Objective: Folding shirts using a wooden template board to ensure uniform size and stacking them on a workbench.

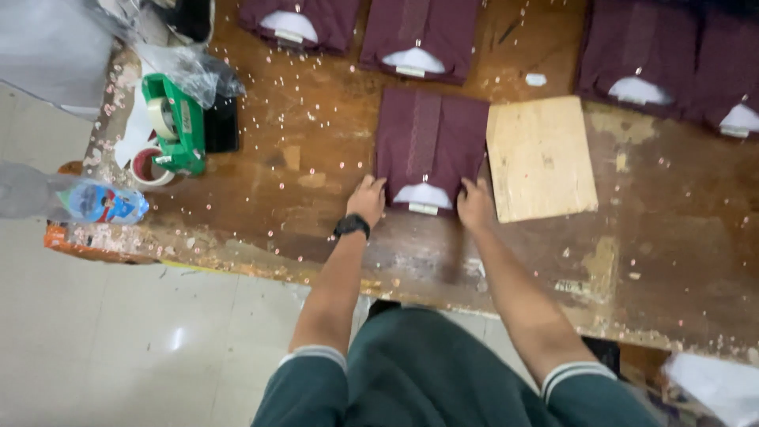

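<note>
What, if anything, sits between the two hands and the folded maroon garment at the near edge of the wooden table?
Nothing visible. The left hand and right hand both rest on the near corners of the folded maroon garment, either side of its white collar insert. The plywood board lies just beside the garment, not between.

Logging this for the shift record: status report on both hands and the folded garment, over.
Left hand and right hand flat on folded maroon garment, near corners. Wooden board beside it, right. Nothing in the way.

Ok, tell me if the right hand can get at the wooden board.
Probably yes. The right hand rests on the folded shirt right beside the board, and nothing lies between them.
</note>
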